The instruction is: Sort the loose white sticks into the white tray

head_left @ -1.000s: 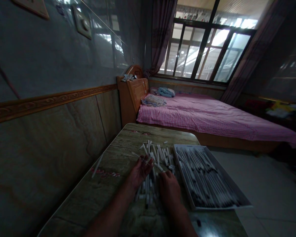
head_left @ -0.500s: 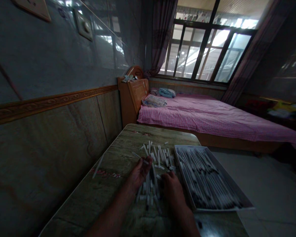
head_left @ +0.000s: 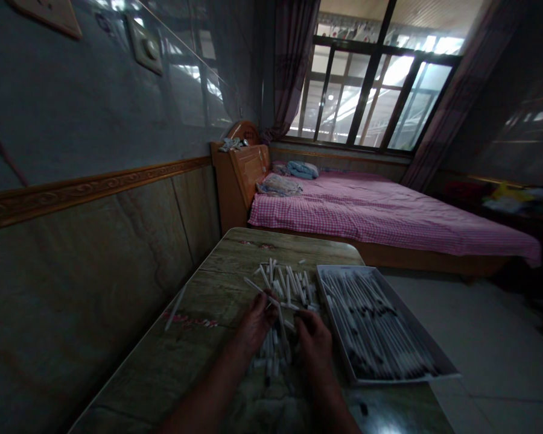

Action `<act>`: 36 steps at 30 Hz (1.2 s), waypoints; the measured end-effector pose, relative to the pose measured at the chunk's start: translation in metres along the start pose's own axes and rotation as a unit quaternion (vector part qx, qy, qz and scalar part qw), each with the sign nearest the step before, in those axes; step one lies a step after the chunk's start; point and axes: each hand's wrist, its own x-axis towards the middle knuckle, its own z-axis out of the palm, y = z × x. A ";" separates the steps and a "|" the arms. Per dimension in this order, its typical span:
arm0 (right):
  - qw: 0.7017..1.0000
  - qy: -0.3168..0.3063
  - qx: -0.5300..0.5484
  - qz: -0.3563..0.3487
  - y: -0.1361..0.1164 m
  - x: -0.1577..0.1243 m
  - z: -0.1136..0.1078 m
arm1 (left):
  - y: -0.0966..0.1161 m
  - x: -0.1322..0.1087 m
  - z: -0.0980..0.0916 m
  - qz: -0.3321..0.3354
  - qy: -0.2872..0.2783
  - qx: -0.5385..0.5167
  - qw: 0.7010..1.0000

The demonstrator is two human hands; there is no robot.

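Observation:
A loose heap of white pen-like tubes (head_left: 286,288) lies on the wood-patterned table (head_left: 199,349). My left hand (head_left: 256,322) rests on the near part of the heap, fingers curled round a long white tube that slants up to the left. My right hand (head_left: 314,343) sits beside it, fingers bent down into the tubes; what they grip is hidden in the dim light. Right of the hands stands a shallow white tray (head_left: 437,361) filled with several long white tubes laid side by side.
One stray white tube (head_left: 175,308) lies alone at the table's left, near the tiled wall. A small dark bit (head_left: 364,408) sits by the table's near edge. Beyond the table are a bed with a pink checked cover (head_left: 380,220), a window and bare floor to the right.
Both hands have drawn closer together over the heap. My left hand has turned from palm-up and open to curled over a tube. The view has shifted slightly.

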 end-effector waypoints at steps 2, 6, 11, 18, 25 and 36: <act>1.000 0.009 0.018 0.014 -0.002 0.000 0.003 | -0.004 -0.001 0.000 0.009 -0.003 0.022 1.000; 0.999 0.019 0.047 0.019 -0.008 -0.001 0.007 | -0.013 -0.005 0.000 0.028 -0.021 0.063 0.997; 0.995 0.039 0.084 0.026 -0.012 -0.002 0.011 | -0.018 -0.008 0.001 0.033 -0.042 0.101 0.993; 0.995 0.052 0.079 0.024 -0.007 0.001 0.011 | -0.017 -0.009 0.002 0.029 -0.037 0.117 0.992; 0.998 0.038 0.047 0.000 -0.004 0.001 0.009 | -0.017 -0.012 0.007 0.034 -0.008 0.134 0.990; 0.989 0.019 -0.117 -0.083 -0.004 -0.007 0.007 | -0.021 -0.016 0.006 0.079 0.000 0.192 0.978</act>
